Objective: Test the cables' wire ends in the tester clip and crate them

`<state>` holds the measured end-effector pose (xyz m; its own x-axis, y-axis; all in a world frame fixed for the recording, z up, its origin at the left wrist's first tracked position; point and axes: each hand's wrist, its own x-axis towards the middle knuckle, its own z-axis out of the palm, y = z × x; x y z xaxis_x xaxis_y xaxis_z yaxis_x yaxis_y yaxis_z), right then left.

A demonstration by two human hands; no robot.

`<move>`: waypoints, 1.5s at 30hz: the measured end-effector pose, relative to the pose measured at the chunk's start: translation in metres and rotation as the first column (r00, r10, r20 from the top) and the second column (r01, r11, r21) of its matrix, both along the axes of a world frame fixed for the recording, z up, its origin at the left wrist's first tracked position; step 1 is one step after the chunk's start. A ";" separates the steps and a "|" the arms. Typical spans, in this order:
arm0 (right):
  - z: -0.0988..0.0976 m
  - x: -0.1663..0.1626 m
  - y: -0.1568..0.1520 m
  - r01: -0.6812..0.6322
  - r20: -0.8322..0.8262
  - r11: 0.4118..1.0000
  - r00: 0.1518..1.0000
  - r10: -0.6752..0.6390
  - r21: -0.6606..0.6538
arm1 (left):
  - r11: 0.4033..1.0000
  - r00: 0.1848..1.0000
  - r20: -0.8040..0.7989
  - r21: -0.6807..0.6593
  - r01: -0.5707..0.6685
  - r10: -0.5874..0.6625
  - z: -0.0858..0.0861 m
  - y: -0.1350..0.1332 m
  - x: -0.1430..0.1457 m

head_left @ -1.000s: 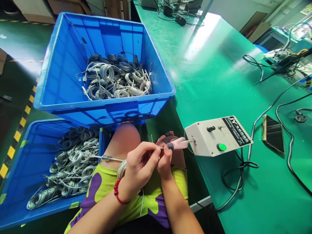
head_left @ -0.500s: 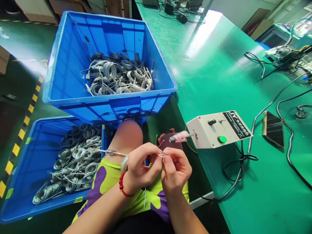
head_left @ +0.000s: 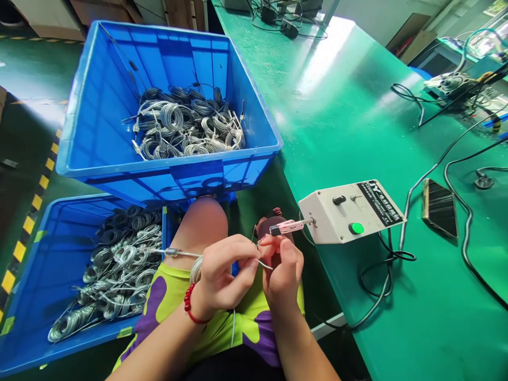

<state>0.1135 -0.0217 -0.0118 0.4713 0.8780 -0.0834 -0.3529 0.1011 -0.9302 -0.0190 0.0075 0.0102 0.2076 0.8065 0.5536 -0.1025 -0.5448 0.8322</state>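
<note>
My left hand (head_left: 232, 272), with a red bead bracelet at its wrist, is closed on a clear-jacketed silver cable. The cable's coil (head_left: 196, 269) hangs under this hand, and a cylindrical lump (head_left: 172, 252) sits on the stretch running out to the left. From my left fingertips a thin pale wire (head_left: 265, 264) sticks out toward the right. My right hand (head_left: 283, 270) is curled close beside it, its fingertips at the thin wire ends, partly hidden by the fingers. Just above them is the pink clip-like head (head_left: 291, 227) of a white machine box (head_left: 349, 211).
A large blue bin (head_left: 170, 169) of coiled cables stands ahead; a second blue bin (head_left: 24, 317) with more coils is lower left. On the green table (head_left: 397, 317) at right lie a phone (head_left: 440, 208) and black cords. The machine box sits at the table's edge.
My right fingers have shifted up from the pale wire to the other wire ends, nearer the machine. The pale wire's end now points free. The pink head, blurred before, now looks sharp.
</note>
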 end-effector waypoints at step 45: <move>-0.044 0.060 0.012 -0.742 -0.031 0.670 0.671 0.741 -0.032 | 0.974 0.982 -0.109 -0.148 -0.172 0.157 -0.002 0.011 0.019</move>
